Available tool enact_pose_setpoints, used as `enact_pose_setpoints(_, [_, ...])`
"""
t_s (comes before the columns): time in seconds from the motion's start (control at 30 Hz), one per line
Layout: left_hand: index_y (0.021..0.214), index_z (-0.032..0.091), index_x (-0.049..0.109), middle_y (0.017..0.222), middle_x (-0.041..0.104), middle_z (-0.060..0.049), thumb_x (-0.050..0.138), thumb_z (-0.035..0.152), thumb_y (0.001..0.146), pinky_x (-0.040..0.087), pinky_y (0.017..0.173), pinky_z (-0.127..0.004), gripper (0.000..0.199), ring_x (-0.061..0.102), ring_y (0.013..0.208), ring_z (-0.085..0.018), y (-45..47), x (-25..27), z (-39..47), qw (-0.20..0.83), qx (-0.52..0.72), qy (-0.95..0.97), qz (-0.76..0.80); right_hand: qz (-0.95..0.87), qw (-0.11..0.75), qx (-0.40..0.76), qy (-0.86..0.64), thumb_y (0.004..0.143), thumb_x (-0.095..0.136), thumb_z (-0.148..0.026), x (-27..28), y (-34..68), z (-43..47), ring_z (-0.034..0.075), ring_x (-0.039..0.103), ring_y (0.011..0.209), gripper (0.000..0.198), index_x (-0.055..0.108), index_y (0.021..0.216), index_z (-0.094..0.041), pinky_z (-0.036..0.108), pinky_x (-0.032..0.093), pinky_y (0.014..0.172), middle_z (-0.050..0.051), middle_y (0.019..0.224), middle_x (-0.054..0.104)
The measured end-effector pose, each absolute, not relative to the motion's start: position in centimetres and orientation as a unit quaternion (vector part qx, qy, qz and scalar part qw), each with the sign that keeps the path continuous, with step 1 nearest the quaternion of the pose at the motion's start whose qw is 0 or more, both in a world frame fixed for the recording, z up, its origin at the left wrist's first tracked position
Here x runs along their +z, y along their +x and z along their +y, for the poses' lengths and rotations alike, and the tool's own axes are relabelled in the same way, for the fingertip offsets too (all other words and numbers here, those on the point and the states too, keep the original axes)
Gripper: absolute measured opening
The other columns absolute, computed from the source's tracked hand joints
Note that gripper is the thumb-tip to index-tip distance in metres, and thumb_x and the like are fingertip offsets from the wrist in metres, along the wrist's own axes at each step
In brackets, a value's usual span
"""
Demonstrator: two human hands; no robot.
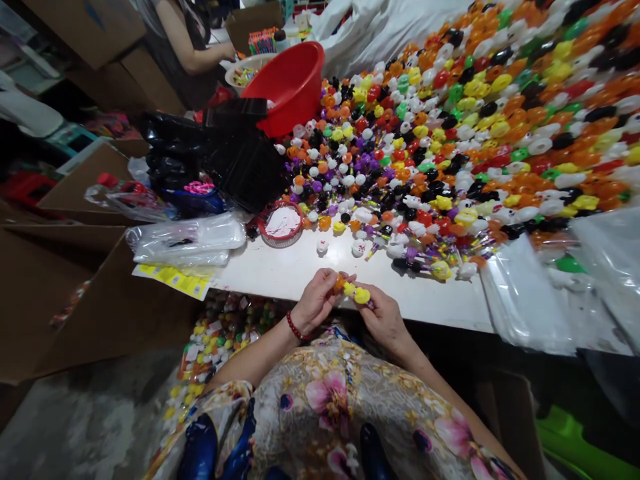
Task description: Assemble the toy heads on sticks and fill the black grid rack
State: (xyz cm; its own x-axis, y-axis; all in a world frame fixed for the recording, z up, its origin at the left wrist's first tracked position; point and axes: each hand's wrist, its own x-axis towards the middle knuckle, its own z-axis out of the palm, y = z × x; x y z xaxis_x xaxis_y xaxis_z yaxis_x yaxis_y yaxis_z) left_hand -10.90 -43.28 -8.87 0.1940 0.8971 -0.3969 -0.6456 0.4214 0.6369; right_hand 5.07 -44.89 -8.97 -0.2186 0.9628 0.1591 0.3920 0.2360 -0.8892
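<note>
My left hand (316,301) pinches a small orange plastic figure (341,283) at the white table's (425,297) front edge. Close against it, my right hand (387,321) grips a yellow figure (361,295) that looks like a duck, with a bit of purple at its end. Whether the orange and yellow pieces are joined, I cannot tell. Just beyond my hands, two white figures, one a small round head (323,247) and the other a similar head (358,248), stand on the table.
A huge heap of small plastic figures (450,133) covers the table's back and right. Left are a red basket (281,235) with paper, clear bags (187,239) and black plastic (240,153). Behind stands a red basin (295,80); more bags (525,293) lie right. Another person's arm (187,50) shows behind.
</note>
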Motion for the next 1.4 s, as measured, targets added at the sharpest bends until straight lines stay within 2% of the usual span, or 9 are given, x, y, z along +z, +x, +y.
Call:
enact_pose_setpoints(0.2, [0.086,0.021,0.047,0.092,0.067,0.0,0.083,0.057,0.063,0.051,0.091,-0.034,0.056,0.067,0.096,-0.019,-10.5,-8.8,-43.4,0.735,0.491,0.239,0.402,-0.745,0.346,0.339,-0.458,0.084,0.047,-0.012,-8.3,6.6,-44.6,0.018,0.063,0.071,0.038,0.072,0.111,-0.022,0.028,0.051,0.067,0.003,0.078,0.063])
enact_pose_setpoints(0.33, [0.09,0.022,0.044,0.086,0.064,0.0,0.067,0.063,0.077,0.05,0.078,-0.029,0.05,0.062,0.078,-0.013,-10.7,-9.3,-43.7,0.667,0.435,0.373,0.475,-0.76,0.338,0.316,-0.456,0.086,0.047,-0.012,-8.6,6.8,-44.6,0.018,0.061,0.067,0.037,0.072,0.111,-0.021,0.028,0.05,0.065,0.003,0.075,0.061])
enact_pose_setpoints(0.47, [0.091,0.023,0.041,0.065,0.049,0.007,0.047,0.063,0.09,0.041,0.057,-0.025,0.04,0.047,0.055,-0.01,-10.8,-9.8,-43.9,0.595,0.366,0.458,0.549,-0.766,0.331,0.295,-0.466,0.085,0.048,-0.012,-9.1,6.6,-44.7,0.018,0.058,0.064,0.035,0.071,0.109,-0.02,0.028,0.05,0.063,0.003,0.074,0.061])
enact_pose_setpoints(0.6, [0.083,0.022,0.043,0.067,0.045,0.006,0.046,0.057,0.092,0.035,0.056,-0.023,0.036,0.043,0.06,-0.01,-10.3,-10.1,-44.0,0.533,0.356,0.493,0.588,-0.758,0.331,0.298,-0.476,0.083,0.048,-0.012,-9.3,6.3,-44.8,0.018,0.057,0.064,0.032,0.072,0.102,-0.02,0.028,0.049,0.063,0.003,0.072,0.06])
enact_pose_setpoints(0.77, [0.078,0.022,0.041,0.062,0.04,0.008,0.049,0.061,0.089,0.03,0.049,-0.021,0.041,0.036,0.053,-0.008,-9.9,-10.6,-44.0,0.576,0.343,0.461,0.581,-0.714,0.34,0.358,-0.496,0.08,0.049,-0.016,-9.6,5.6,-45.0,0.019,0.06,0.068,0.028,0.073,0.093,-0.021,0.03,0.05,0.065,0.004,0.073,0.064])
enact_pose_setpoints(0.9, [0.078,0.023,0.037,0.057,0.034,0.01,0.052,0.07,0.083,0.026,0.044,-0.019,0.05,0.03,0.045,-0.006,-9.9,-10.6,-44.0,0.668,0.342,0.382,0.539,-0.627,0.356,0.469,-0.51,0.083,0.055,-0.033,-10.4,5.2,-44.6,0.021,0.063,0.075,0.021,0.071,0.089,-0.021,0.034,0.052,0.072,0.005,0.079,0.068])
enact_pose_setpoints(1.0, [0.083,0.024,0.035,0.058,0.034,0.011,0.052,0.073,0.081,0.024,0.044,-0.018,0.052,0.028,0.044,-0.005,-10.1,-9.9,-43.8,0.747,0.357,0.321,0.46,-0.533,0.368,0.563,-0.513,0.083,0.06,-0.05,-10.6,5.6,-43.8,0.019,0.062,0.074,0.035,0.067,0.099,-0.019,0.033,0.052,0.07,0.003,0.081,0.068])
enact_pose_setpoints(1.17, [0.097,0.023,0.042,0.061,0.04,0.01,0.06,0.069,0.079,0.028,0.047,-0.019,0.052,0.036,0.048,-0.006,-10.8,-9.1,-43.3,0.702,0.382,0.387,0.46,-0.53,0.365,0.547,-0.535,0.08,0.066,-0.053,-9.6,6.7,-42.9,0.014,0.053,0.065,0.035,0.06,0.091,-0.021,0.027,0.046,0.061,-0.002,0.074,0.06])
enact_pose_setpoints(1.4, [0.091,0.022,0.045,0.055,0.04,0.01,0.049,0.066,0.087,0.029,0.047,-0.021,0.045,0.036,0.046,-0.008,-10.9,-10.4,-43.5,0.654,0.335,0.47,0.488,-0.581,0.33,0.517,-0.535,0.083,0.06,-0.055,-10.1,6.0,-43.6,0.014,0.048,0.061,0.035,0.052,0.074,-0.022,0.026,0.042,0.057,-0.003,0.065,0.054])
